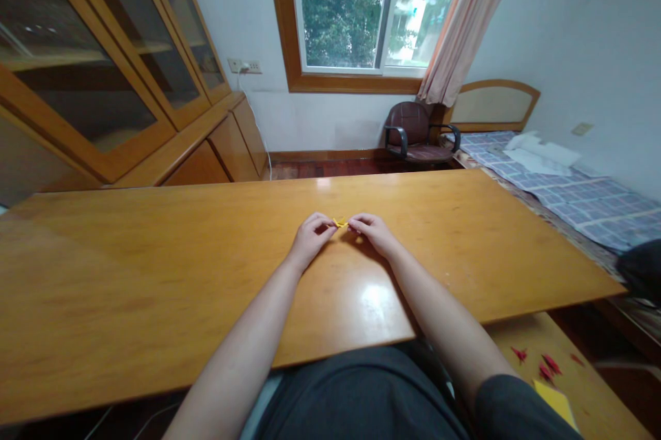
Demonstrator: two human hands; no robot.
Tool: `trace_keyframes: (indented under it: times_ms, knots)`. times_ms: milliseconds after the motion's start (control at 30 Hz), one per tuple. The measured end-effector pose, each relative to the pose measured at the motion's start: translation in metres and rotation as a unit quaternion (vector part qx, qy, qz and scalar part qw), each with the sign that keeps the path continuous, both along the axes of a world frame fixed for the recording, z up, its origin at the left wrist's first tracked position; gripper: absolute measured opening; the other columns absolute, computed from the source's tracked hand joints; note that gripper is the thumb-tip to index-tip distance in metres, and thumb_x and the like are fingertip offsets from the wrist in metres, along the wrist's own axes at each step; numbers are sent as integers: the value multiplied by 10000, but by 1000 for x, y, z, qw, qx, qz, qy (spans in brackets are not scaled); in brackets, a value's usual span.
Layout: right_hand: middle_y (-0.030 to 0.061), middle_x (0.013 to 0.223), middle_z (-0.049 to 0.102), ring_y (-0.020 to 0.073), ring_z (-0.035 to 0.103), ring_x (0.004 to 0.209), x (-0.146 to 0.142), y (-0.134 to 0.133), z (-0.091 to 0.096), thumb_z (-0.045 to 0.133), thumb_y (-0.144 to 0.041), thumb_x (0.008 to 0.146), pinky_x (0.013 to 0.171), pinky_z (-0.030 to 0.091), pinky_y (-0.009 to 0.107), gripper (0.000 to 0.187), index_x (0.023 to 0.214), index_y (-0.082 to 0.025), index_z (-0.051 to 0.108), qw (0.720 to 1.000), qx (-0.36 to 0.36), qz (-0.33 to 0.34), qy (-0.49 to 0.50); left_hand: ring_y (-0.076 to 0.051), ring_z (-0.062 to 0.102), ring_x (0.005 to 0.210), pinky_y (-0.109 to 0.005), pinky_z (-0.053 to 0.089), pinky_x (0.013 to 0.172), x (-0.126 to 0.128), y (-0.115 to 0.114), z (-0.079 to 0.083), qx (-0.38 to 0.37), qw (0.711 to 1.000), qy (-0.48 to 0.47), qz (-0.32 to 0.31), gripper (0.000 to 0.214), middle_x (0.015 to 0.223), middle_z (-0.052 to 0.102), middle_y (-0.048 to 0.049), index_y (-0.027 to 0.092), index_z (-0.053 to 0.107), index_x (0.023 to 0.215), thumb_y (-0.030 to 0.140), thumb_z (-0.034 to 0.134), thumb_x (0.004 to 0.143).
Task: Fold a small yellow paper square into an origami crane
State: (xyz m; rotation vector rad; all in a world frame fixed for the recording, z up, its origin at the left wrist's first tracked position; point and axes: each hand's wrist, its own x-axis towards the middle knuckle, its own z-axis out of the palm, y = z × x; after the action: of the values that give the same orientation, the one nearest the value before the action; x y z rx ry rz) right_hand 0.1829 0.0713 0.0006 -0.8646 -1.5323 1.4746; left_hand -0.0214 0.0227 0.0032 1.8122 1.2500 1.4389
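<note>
A small folded piece of yellow paper [339, 223] is stretched between my two hands, just over the wooden table [155, 288]. On its left end, the thumb and fingers of my left hand [312, 237] are pinched together. My right hand [372, 232] pinches the opposite end the same way. Thin pointed parts of the paper stick out between the fingertips, while the rest is covered by them. The exact folded shape is too small to make out.
At the lower right, a lower wooden surface [593, 392] bears several small red folded paper pieces [550, 363] and a yellow paper sheet [556, 402]. Beyond the table stand an armchair [410, 127] and a bed [568, 185]. A glass-doored cabinet [129, 82] lines the left.
</note>
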Motion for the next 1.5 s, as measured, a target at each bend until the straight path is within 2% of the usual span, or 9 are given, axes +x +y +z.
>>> trace_keyframes:
  times_ms: [200, 300, 400, 500, 667, 967, 1167, 1367, 1500]
  knots:
    - [22, 783, 701, 110, 591, 620, -4, -1, -4, 761, -478, 733, 595, 482, 229, 372, 941, -173, 715, 999, 18, -30, 0, -177, 609, 818, -291, 475, 769, -1, 1, 1, -24, 999, -45, 19, 164, 834, 647, -36, 198, 690, 754, 357, 709, 788]
    - [11, 770, 678, 99, 576, 575, -6, -3, -8, 760, -464, 739, 555, 472, 222, 344, 927, -179, 718, 998, 53, -37, -10, -175, 607, 801, -289, 473, 752, -1, 2, 2, -40, 997, -62, 22, 175, 821, 648, -36, 196, 694, 740, 366, 715, 774]
    - [28, 867, 689, 97, 567, 564, -7, -3, -10, 737, -471, 762, 528, 474, 229, 334, 944, -191, 726, 994, 87, -58, -28, -176, 610, 794, -290, 475, 752, 0, 2, 3, -57, 996, -71, 19, 183, 813, 652, -36, 196, 705, 739, 376, 725, 762]
    - [39, 916, 694, 103, 557, 582, -7, -2, -10, 723, -457, 785, 553, 479, 241, 320, 980, -204, 733, 987, 127, -83, -52, -178, 611, 799, -293, 477, 763, 0, 2, 3, -67, 994, -80, 19, 193, 812, 654, -36, 195, 710, 735, 386, 736, 751]
    - [42, 877, 696, 123, 542, 624, -7, -3, -7, 718, -412, 806, 606, 457, 262, 232, 913, -209, 751, 974, 192, -81, -90, -180, 608, 797, -298, 472, 766, -1, 2, 4, -91, 992, -91, 3, 208, 821, 656, -40, 190, 719, 746, 397, 743, 746]
    - [48, 806, 705, 156, 575, 676, -7, -4, -1, 692, -422, 845, 694, 469, 297, 227, 846, -205, 760, 960, 237, -95, -119, -180, 608, 787, -295, 476, 776, -1, 0, 6, -100, 991, -88, -16, 246, 791, 652, -35, 189, 716, 738, 431, 710, 775]
    - [49, 805, 708, 163, 606, 702, -6, -3, -2, 689, -433, 835, 707, 485, 299, 241, 813, -200, 747, 969, 201, -100, -104, -151, 588, 702, -268, 478, 714, -2, 1, 2, -96, 990, -99, 7, 240, 741, 617, -13, 187, 684, 738, 417, 685, 805]
    - [17, 708, 664, 127, 561, 570, -7, -6, -1, 726, -497, 762, 545, 449, 250, 326, 781, -172, 700, 994, 70, -68, -42, -147, 615, 819, -259, 506, 759, 1, -1, 1, -26, 997, -56, 42, 162, 935, 627, -34, 198, 695, 907, 333, 692, 817]
    - [-9, 641, 622, 109, 533, 545, -6, -8, 0, 748, -491, 726, 530, 421, 235, 336, 760, -162, 685, 998, 28, -40, -28, -150, 608, 897, -271, 528, 808, 3, -2, 1, 11, 999, -6, 51, 206, 1036, 582, -46, 228, 698, 1042, 297, 673, 850]
